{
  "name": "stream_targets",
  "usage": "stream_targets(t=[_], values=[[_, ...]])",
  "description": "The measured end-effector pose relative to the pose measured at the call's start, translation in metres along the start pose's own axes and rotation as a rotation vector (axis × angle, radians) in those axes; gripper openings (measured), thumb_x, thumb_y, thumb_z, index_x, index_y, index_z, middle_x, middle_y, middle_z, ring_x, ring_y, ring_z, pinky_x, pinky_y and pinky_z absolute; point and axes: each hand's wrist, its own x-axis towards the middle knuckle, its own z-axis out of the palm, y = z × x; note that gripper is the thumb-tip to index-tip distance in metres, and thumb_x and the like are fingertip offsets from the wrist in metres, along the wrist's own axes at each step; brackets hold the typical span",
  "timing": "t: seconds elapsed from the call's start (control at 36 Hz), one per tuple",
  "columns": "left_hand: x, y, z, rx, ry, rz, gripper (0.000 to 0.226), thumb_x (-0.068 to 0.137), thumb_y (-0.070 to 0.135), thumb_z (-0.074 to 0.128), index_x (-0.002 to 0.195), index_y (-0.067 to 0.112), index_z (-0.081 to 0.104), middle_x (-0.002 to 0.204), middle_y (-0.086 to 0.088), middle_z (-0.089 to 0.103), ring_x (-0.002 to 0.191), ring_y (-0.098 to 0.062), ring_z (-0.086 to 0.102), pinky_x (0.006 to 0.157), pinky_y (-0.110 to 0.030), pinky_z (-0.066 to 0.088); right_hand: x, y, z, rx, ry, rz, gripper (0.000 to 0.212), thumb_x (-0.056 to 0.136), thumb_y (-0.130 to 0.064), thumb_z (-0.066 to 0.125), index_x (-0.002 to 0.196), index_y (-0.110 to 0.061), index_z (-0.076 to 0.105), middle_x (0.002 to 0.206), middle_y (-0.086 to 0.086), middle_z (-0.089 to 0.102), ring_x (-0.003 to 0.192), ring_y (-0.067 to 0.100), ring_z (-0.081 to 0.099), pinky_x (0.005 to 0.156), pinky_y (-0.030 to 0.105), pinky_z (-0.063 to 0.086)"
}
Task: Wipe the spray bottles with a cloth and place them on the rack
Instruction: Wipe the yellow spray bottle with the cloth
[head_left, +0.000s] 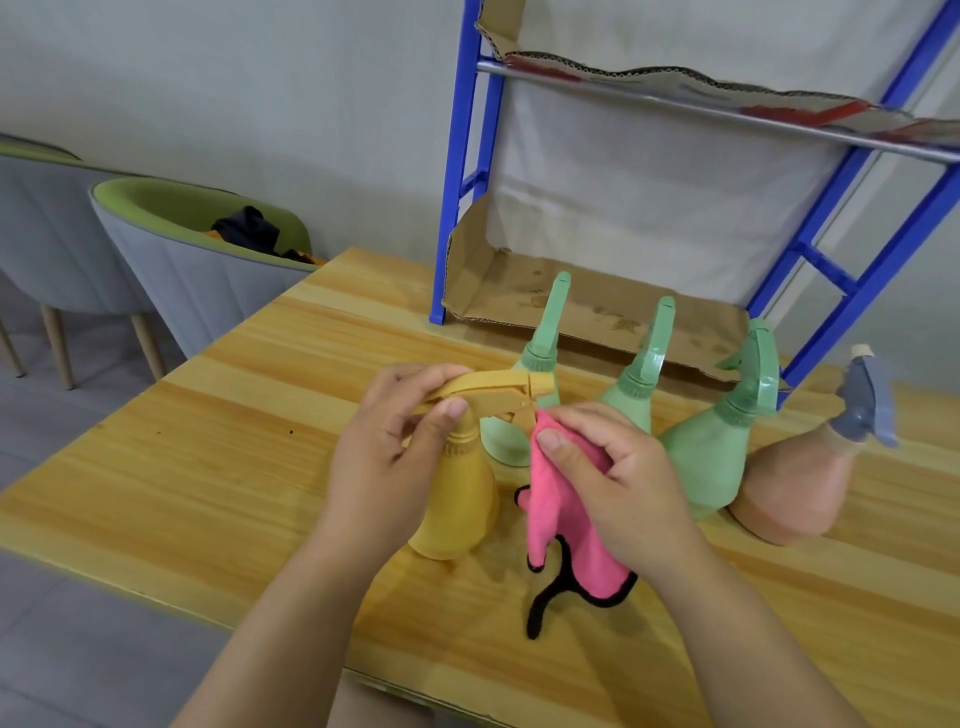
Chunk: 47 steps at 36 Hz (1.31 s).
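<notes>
Presently the left hand grips the head of the yellow spray bottle, which stands near upright on the table, the head lying crosswise toward the right hand. That hand pinches the pink cloth against its trigger end, nearest for wiping downward.

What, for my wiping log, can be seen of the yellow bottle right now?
The yellow bottle looks like opaque plastic: pear-shaped body, ribbed collar, matching trigger head pointing right. It stands near upright with its base on the table. The left hand grips the head, thumb at the neck; the right hand holds a pink cloth against the nozzle end. A green bottle stands just behind.
</notes>
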Motion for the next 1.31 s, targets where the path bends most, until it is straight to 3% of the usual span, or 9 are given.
stream_targets(t=[0.22, 0.31, 0.47, 0.58, 0.72, 0.83, 0.97, 1.14, 1.31], values=[[0.001, 0.002, 0.004, 0.244, 0.062, 0.068, 0.024, 0.082, 0.059, 0.043, 0.103, 0.067, 0.052, 0.105, 0.033, 0.033, 0.107, -0.016, 0.045, 0.097, -0.040, 0.044, 0.001, -0.008, 0.008, 0.011, 0.102, -0.062, 0.011, 0.087, -0.028, 0.063, 0.096, -0.031, 0.067, 0.099, -0.015, 0.064, 0.096, -0.002, 0.059, 0.081, 0.008, 0.045], [0.002, 0.004, 0.003, 0.287, 0.065, 0.094, 0.023, 0.085, 0.055, 0.046, 0.104, 0.067, 0.050, 0.105, 0.030, 0.032, 0.106, -0.015, 0.042, 0.097, -0.036, 0.041, -0.002, -0.006, 0.008, 0.035, 0.090, -0.048, 0.014, 0.085, -0.031, 0.063, 0.097, -0.029, 0.069, 0.099, -0.013, 0.065, 0.096, 0.001, 0.061, 0.081, 0.012, 0.048], [0.005, 0.010, 0.007, 0.337, 0.103, 0.092, 0.037, 0.090, 0.023, 0.060, 0.103, 0.057, 0.052, 0.102, 0.021, 0.032, 0.103, -0.016, 0.037, 0.086, -0.002, 0.027, -0.015, -0.001, -0.004, 0.027, -0.003, -0.007, 0.011, 0.082, -0.032, 0.068, 0.092, -0.033, 0.071, 0.094, -0.019, 0.064, 0.091, 0.003, 0.063, 0.076, 0.016, 0.050], [0.002, 0.014, 0.009, 0.317, 0.104, 0.173, 0.035, 0.088, 0.019, 0.065, 0.108, 0.046, 0.059, 0.098, 0.019, 0.042, 0.096, -0.013, 0.046, 0.083, -0.007, 0.034, -0.022, 0.001, -0.009, 0.039, -0.022, -0.003, 0.013, 0.080, -0.032, 0.068, 0.092, -0.033, 0.073, 0.094, -0.018, 0.065, 0.091, 0.003, 0.063, 0.076, 0.016, 0.049], [-0.005, 0.031, 0.018, 0.226, 0.039, 0.168, 0.030, 0.079, 0.045, 0.065, 0.109, 0.038, 0.063, 0.096, 0.012, 0.050, 0.091, -0.003, 0.055, 0.078, -0.009, 0.045, -0.026, 0.005, -0.015, 0.162, -0.002, 0.022, 0.013, 0.079, -0.037, 0.067, 0.090, -0.035, 0.074, 0.092, -0.014, 0.064, 0.091, 0.017, 0.066, 0.076, 0.045, 0.057], [-0.007, 0.038, 0.025, 0.320, 0.064, 0.172, 0.043, 0.067, 0.050, 0.074, 0.106, 0.034, 0.063, 0.097, 0.012, 0.046, 0.090, 0.001, 0.052, 0.079, -0.010, 0.046, -0.027, 0.006, -0.019, 0.071, 0.076, -0.002, 0.011, 0.080, -0.039, 0.065, 0.088, -0.040, 0.071, 0.092, -0.015, 0.063, 0.089, 0.007, 0.063, 0.077, 0.024, 0.052], [-0.006, 0.039, 0.027, 0.364, 0.152, 0.201, 0.030, 0.075, 0.020, 0.077, 0.102, 0.027, 0.067, 0.095, 0.005, 0.051, 0.085, -0.006, 0.057, 0.077, -0.021, 0.052, -0.030, 0.009, -0.020, 0.105, 0.079, 0.038, 0.011, 0.084, -0.029, 0.068, 0.094, -0.032, 0.072, 0.094, -0.014, 0.062, 0.089, 0.011, 0.065, 0.077, 0.042, 0.057], [-0.012, 0.040, 0.015, 0.274, 0.218, 0.158, 0.033, 0.080, 0.007, 0.073, 0.105, 0.027, 0.068, 0.091, 0.012, 0.064, 0.084, 0.000, 0.062, 0.073, -0.007, 0.048, -0.033, 0.009, -0.020, 0.153, 0.057, 0.037, 0.012, 0.083, -0.031, 0.068, 0.092, -0.038, 0.071, 0.095, -0.014, 0.063, 0.091, 0.015, 0.065, 0.076, 0.044, 0.057], [-0.015, 0.037, 0.006, 0.103, 0.229, 0.065, 0.037, 0.079, 0.007, 0.073, 0.097, 0.039, 0.066, 0.065, 0.022, 0.060, 0.062, 0.001, 0.054, 0.061, -0.006, 0.044, -0.031, 0.004, -0.013, 0.118, 0.084, -0.009, 0.015, 0.084, -0.025, 0.069, 0.093, -0.036, 0.071, 0.095, -0.017, 0.063, 0.095, 0.005, 0.061, 0.080, 0.019, 0.049]])
